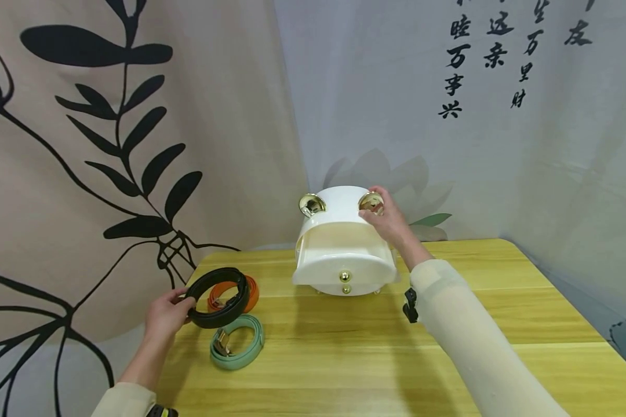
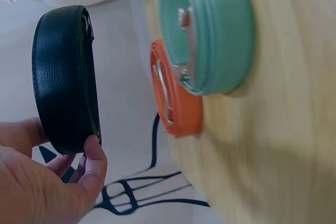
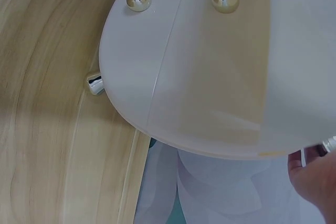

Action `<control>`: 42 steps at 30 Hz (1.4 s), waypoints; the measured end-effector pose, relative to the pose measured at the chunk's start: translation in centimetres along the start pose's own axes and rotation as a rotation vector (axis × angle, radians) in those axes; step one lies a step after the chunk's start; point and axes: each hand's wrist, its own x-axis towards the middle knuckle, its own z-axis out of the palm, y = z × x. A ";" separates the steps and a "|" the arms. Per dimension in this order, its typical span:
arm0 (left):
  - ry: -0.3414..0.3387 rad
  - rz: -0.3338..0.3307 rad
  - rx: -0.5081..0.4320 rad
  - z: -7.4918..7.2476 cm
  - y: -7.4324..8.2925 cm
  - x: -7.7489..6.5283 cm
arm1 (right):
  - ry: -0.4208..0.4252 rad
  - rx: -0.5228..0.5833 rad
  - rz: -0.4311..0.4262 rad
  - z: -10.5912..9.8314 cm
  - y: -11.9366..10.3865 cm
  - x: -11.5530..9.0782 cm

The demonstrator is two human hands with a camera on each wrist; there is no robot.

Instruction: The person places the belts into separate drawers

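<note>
My left hand (image 1: 168, 313) pinches a coiled black belt (image 1: 200, 287) by its near edge, thumb on one side and fingers on the other. The belt is held above the table, partly in front of a coiled orange belt (image 1: 253, 294). A coiled mint-green belt (image 1: 258, 341) with a metal buckle lies nearer. My right hand (image 1: 388, 223) grips the right gold round ornament (image 1: 371, 202) on top of a white storage box (image 1: 339, 200). The box's front flap (image 1: 318, 272) is tilted outward, leaving an opening above it. In the right wrist view only part of the right hand (image 3: 317, 182) shows.
The wooden table (image 1: 448, 347) carries everything; its left edge runs just beside the belts. A second gold ornament (image 1: 312, 205) sits on the box's left top, and gold knobs (image 1: 345, 276) are on its front. A printed curtain (image 1: 240, 116) hangs close behind.
</note>
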 end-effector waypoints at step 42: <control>-0.216 0.146 -0.098 2.3 13.9 1.5 | -0.018 0.021 0.034 0.2 0.0 0.1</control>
